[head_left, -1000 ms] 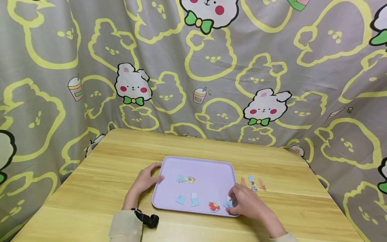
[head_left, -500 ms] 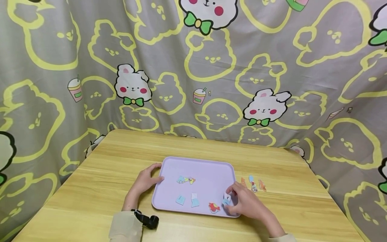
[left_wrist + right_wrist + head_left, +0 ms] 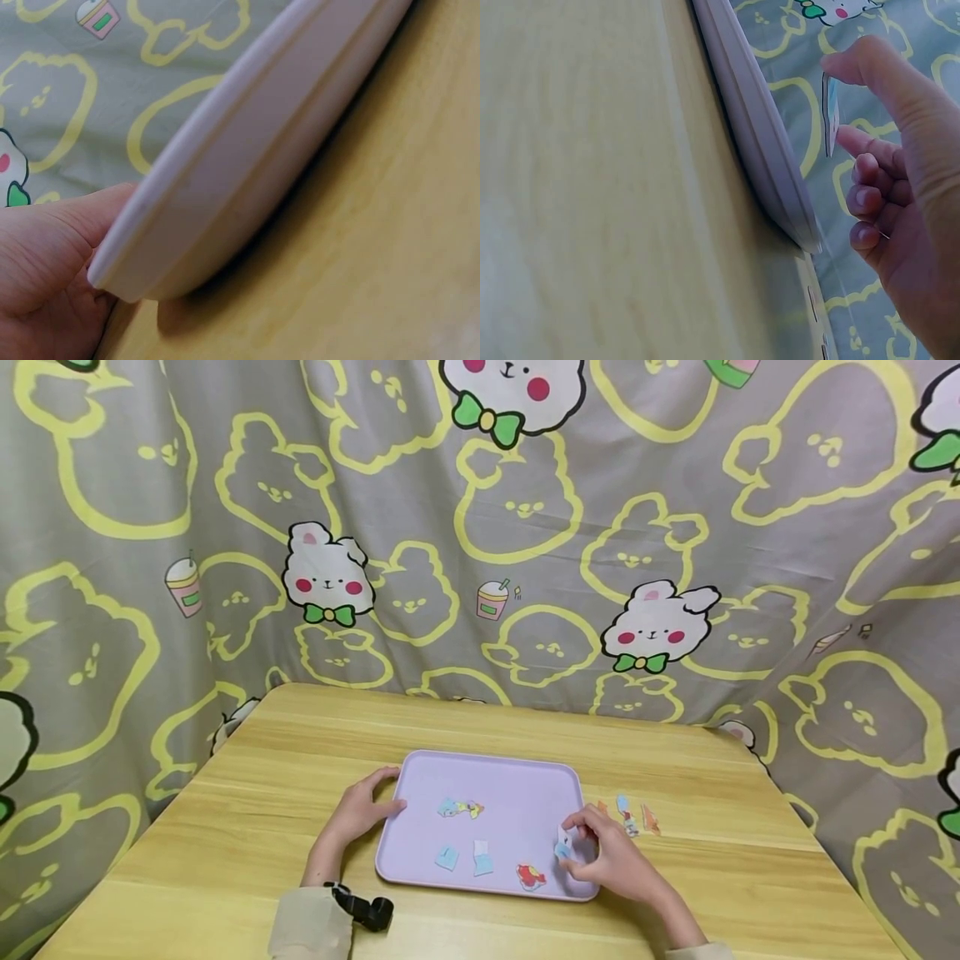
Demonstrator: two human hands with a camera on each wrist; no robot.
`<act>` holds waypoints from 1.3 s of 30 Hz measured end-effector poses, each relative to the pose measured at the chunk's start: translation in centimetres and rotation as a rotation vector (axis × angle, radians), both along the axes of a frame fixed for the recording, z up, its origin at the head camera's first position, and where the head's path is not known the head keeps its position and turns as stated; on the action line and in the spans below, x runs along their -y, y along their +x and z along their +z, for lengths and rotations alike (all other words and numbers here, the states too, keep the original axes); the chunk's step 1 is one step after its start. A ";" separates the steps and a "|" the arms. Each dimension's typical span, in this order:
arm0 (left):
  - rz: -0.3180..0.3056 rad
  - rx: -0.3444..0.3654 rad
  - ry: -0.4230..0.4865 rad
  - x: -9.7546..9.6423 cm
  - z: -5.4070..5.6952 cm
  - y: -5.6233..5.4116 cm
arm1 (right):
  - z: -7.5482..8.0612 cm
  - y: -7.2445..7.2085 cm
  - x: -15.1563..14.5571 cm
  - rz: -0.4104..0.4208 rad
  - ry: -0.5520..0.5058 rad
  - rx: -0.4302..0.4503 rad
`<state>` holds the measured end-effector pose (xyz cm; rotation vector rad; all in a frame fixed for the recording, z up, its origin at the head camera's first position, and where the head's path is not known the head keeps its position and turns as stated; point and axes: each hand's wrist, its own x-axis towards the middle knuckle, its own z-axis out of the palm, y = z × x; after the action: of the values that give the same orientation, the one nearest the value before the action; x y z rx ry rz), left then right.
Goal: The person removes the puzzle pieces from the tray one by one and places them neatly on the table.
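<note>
My right hand (image 3: 617, 860) pinches a small blue-and-white puzzle piece (image 3: 563, 843) between thumb and forefinger, above the right end of the lilac tray (image 3: 517, 810). In the right wrist view the piece (image 3: 829, 116) stands on edge, clear of the tray, and the other fingers are curled. My left hand (image 3: 360, 810) grips the tray's left rim, thumb over the edge. Lying on the tray are a blue piece (image 3: 447, 858), a blue-and-white piece (image 3: 483, 858), a red-and-yellow piece (image 3: 531, 876) and a blue-yellow cluster (image 3: 461, 808), seemingly joined.
More pieces lie on the wooden table (image 3: 315, 718) right of the tray: a blue-and-red strip (image 3: 627, 817) and an orange piece (image 3: 650, 819), with another orange bit partly behind my right hand. A patterned curtain (image 3: 427, 577) hangs behind and at both sides.
My right hand has raised the blue-and-white piece from near the tray's front right corner and tilted it more upright. My left hand and the tray stay in place.
</note>
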<state>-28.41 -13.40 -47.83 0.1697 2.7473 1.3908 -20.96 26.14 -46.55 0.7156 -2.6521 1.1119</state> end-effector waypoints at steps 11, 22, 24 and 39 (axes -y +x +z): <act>0.003 -0.003 -0.002 0.1 -0.1 0.0 | -0.2 -0.2 -1.1 -0.011 -0.004 -0.057; 0.001 0.001 0.001 0.1 -0.2 -0.1 | -0.2 -0.1 -2.8 -0.060 0.004 -0.112; 0.002 -0.001 -0.001 0.1 -0.1 -0.1 | -0.3 -0.2 -3.0 -0.088 0.010 -0.100; -0.003 -0.010 -0.001 0.1 -0.1 0.0 | -0.5 -0.5 -5.4 -0.080 -0.016 -0.122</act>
<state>-28.39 -13.53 -47.96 0.1815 2.7545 1.3923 -21.42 31.52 -47.09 0.6471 -2.5433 1.0331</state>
